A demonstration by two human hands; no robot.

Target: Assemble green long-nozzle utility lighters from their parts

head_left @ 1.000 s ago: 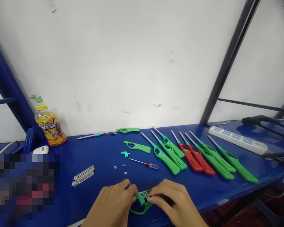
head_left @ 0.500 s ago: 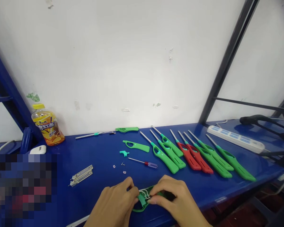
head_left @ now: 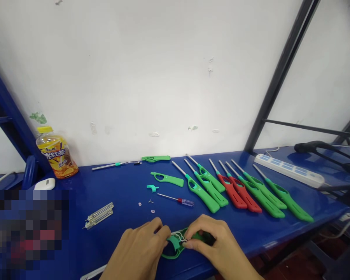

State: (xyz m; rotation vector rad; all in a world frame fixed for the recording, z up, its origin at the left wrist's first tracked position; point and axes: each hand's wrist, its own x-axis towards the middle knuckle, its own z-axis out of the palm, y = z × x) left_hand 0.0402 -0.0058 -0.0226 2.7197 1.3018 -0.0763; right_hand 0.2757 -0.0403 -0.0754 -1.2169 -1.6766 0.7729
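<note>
My left hand (head_left: 141, 247) is closed on the front end of an opened green lighter casing (head_left: 169, 256) at the table's near edge. Inside the casing lie a teal trigger (head_left: 174, 244) and looping white wires (head_left: 178, 234). My right hand (head_left: 212, 243) pinches the wires' end between thumb and forefinger, over the middle of the casing; the fingertips hide what exactly sits there. A metal rod (head_left: 93, 272) sticks out to the left from beneath my left forearm. Beyond the hands are a screwdriver (head_left: 177, 200), small screws (head_left: 151, 201) and a loose teal trigger (head_left: 152, 188).
Several green lighters (head_left: 203, 194) and two red lighters (head_left: 231, 192) lie to the right, before a power strip (head_left: 288, 171). Green casing halves (head_left: 172, 180), a rod with wires (head_left: 106, 166) and clear tubes (head_left: 99, 216) lie further back and left. A drink bottle (head_left: 58, 155) stands at left.
My right fingertips have shifted slightly at the wires, and a little more of the trigger and casing shows. The view has moved slightly; both hands keep their grips.
</note>
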